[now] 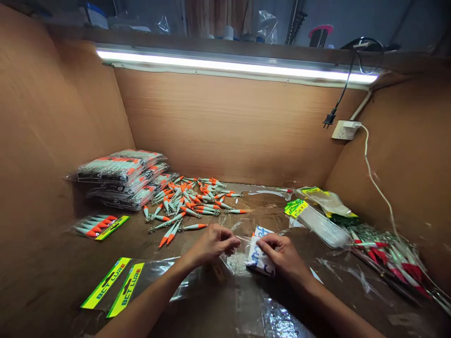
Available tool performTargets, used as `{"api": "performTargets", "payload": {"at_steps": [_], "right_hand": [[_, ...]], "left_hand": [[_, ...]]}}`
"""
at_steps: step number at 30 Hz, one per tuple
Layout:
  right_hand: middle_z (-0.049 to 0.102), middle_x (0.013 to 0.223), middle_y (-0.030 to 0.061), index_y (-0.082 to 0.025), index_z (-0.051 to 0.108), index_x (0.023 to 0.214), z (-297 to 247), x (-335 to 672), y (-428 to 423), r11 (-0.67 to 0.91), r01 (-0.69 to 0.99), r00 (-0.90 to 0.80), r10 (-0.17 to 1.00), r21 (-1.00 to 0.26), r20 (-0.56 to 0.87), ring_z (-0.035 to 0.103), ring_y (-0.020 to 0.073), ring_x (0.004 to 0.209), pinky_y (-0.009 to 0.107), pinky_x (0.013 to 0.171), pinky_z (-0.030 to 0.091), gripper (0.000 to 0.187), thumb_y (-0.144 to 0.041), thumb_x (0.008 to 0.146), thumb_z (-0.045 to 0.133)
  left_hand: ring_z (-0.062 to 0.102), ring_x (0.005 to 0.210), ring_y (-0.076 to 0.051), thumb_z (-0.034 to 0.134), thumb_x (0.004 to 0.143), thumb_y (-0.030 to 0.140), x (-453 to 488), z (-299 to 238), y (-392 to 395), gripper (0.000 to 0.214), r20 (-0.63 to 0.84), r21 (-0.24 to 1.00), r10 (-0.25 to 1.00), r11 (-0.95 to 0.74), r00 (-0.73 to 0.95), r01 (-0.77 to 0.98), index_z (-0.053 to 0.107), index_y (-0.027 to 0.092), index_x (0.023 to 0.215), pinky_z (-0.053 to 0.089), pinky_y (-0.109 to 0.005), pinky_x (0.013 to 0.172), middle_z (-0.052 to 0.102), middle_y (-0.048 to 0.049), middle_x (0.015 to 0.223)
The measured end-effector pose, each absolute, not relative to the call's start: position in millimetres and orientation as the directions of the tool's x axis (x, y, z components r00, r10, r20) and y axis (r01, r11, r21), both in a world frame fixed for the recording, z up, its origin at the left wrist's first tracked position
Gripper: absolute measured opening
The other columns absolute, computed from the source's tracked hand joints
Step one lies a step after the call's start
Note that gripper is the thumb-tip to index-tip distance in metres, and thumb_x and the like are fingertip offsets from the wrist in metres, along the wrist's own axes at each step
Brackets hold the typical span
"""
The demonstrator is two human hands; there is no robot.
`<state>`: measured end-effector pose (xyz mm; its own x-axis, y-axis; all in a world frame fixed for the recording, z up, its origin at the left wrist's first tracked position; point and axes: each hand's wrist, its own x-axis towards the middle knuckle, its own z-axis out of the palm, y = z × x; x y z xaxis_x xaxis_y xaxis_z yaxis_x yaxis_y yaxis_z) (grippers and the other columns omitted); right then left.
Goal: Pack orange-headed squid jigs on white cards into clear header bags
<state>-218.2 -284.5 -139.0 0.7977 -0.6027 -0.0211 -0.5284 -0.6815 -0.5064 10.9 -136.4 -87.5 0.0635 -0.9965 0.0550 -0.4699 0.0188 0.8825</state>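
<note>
At the lower centre of the frame both hands meet over the brown, tape-patched cardboard surface (197, 300). The left hand (211, 245) has its fingers pinched shut on the edge of a thin clear plastic bag (243, 244) that stretches between the two hands. The right hand (282, 256) is closed in a grip on the same clear bag and on a small white card with blue lettering (259, 260), which sits under its fingers and tilts up toward the centre of the frame.

Just above the hands, in the middle of the frame, lies a loose scatter of pale green and orange fishing lures with wire hooks (190, 199). To the upper left of that scatter is a stack of clear packets filled with the same lures (123, 178), set against the left cardboard wall. Below the stack, at the left, a single filled packet with a yellow label (98, 226) lies flat. At the lower left are two empty clear bags with yellow "BCT LURE" header strips (116, 286), side by side.

To the right of the hands is a pile of empty clear bags with yellow-green headers (317, 216), and farther right a heap of red and white lures in plastic (387, 256). A lit white tube lamp (232, 65) runs across the top of the back wall, with a white wall socket (345, 129) at the upper right.
</note>
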Motion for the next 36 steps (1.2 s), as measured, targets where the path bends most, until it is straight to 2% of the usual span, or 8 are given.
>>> {"api": "performTargets", "payload": {"at_steps": [3, 6, 8, 11, 16, 23, 28, 36], "right_hand": [[0.026, 0.133, -0.0044, -0.027, 0.029, 0.158, -143.0, -218.2, -282.5, -0.699, -0.618, 0.677, -0.706, -0.360, 0.208, 0.022, -0.0249, 0.122, -0.027, 0.105, 0.024, 0.095, -0.085, 0.092, -0.005], [0.005, 0.141, 0.0007, -0.029, 0.007, 0.166, -148.0, -216.0, -271.7, -0.741, -0.654, 0.716, -0.671, -0.151, 0.193, 0.006, -0.0032, 0.142, 0.002, 0.136, 0.022, 0.099, -0.089, 0.087, 0.002], [-0.006, 0.141, -0.0004, -0.040, 0.010, 0.162, -148.5, -214.2, -263.2, -0.783, -0.617, 0.775, -0.622, -0.085, 0.107, -0.004, 0.0097, 0.143, 0.025, 0.138, 0.015, 0.093, -0.089, 0.084, 0.014], [-0.011, 0.140, -0.0030, -0.051, 0.033, 0.146, -143.4, -214.8, -259.1, -0.812, -0.576, 0.815, -0.579, -0.094, 0.014, -0.006, 0.0134, 0.142, 0.036, 0.135, 0.012, 0.063, -0.068, 0.086, 0.030], [-0.011, 0.140, -0.0009, -0.042, 0.048, 0.135, -139.1, -223.0, -280.3, -0.766, -0.636, 0.771, -0.635, -0.095, -0.044, -0.006, 0.0121, 0.144, 0.027, 0.134, 0.024, 0.053, -0.056, 0.088, 0.028], [-0.006, 0.140, 0.0069, -0.031, -0.001, 0.166, -140.4, -241.6, -324.2, -0.587, -0.810, 0.585, -0.806, -0.001, -0.091, 0.020, 0.0070, 0.135, 0.019, 0.121, 0.039, 0.101, -0.079, 0.081, 0.026], [0.020, 0.136, 0.0041, -0.018, 0.014, 0.164, -118.5, -256.3, -351.4, -0.697, -0.645, 0.749, -0.658, -0.314, -0.077, 0.026, -0.0221, 0.120, -0.028, 0.100, 0.027, 0.104, -0.075, 0.079, 0.031], [0.023, 0.135, 0.0063, -0.009, 0.017, 0.160, -103.0, -268.6, -355.4, -0.732, -0.373, 0.895, -0.446, -0.571, -0.012, 0.027, -0.0232, 0.130, -0.030, 0.108, 0.028, 0.116, -0.090, 0.079, 0.024]], "left_hand": [[0.060, 0.068, -0.016, 0.055, 0.096, 0.053, 28.0, -85.2, -137.9, 0.047, 0.206, 0.837, -0.953, 0.053, 0.222, -0.545, 0.072, 0.013, 0.079, 0.042, -0.024, 0.064, 0.066, -0.0055, 0.074], [0.065, 0.080, -0.019, 0.056, 0.096, 0.055, 40.5, -79.7, -135.7, 0.042, 0.326, 0.793, -0.854, 0.014, 0.405, -0.609, 0.075, 0.019, 0.090, 0.045, -0.025, 0.070, 0.069, -0.0037, 0.088], [0.065, 0.090, -0.020, 0.057, 0.097, 0.054, 42.8, -78.3, -133.0, 0.035, 0.414, 0.722, -0.798, -0.005, 0.437, -0.692, 0.076, 0.025, 0.100, 0.045, -0.026, 0.077, 0.070, -0.0015, 0.099], [0.063, 0.098, -0.022, 0.053, 0.100, 0.051, 41.3, -81.4, -129.9, 0.033, 0.507, 0.571, -0.776, -0.023, 0.374, -0.821, 0.073, 0.027, 0.111, 0.044, -0.029, 0.085, 0.068, -0.0029, 0.108], [0.062, 0.098, -0.022, 0.045, 0.103, 0.051, 40.8, -89.3, -130.1, 0.037, 0.526, 0.374, -0.799, -0.090, 0.290, -0.923, 0.070, 0.027, 0.118, 0.040, -0.030, 0.085, 0.067, -0.0039, 0.111], [0.061, 0.100, -0.019, 0.045, 0.105, 0.048, 38.6, -97.0, -130.7, 0.034, 0.543, 0.273, -0.814, -0.064, 0.209, -0.960, 0.066, 0.029, 0.123, 0.037, -0.030, 0.081, 0.065, -0.0019, 0.116], [0.060, 0.105, -0.021, 0.042, 0.105, 0.048, 33.3, -101.4, -133.3, 0.037, 0.512, 0.246, -0.846, -0.020, 0.147, -0.969, 0.066, 0.026, 0.122, 0.037, -0.033, 0.085, 0.065, -0.0037, 0.119], [0.061, 0.103, -0.020, 0.043, 0.104, 0.049, 26.7, -102.1, -135.5, 0.036, 0.500, 0.197, -0.866, 0.084, 0.027, -0.977, 0.067, 0.025, 0.118, 0.038, -0.031, 0.087, 0.065, -0.0012, 0.119]]}}
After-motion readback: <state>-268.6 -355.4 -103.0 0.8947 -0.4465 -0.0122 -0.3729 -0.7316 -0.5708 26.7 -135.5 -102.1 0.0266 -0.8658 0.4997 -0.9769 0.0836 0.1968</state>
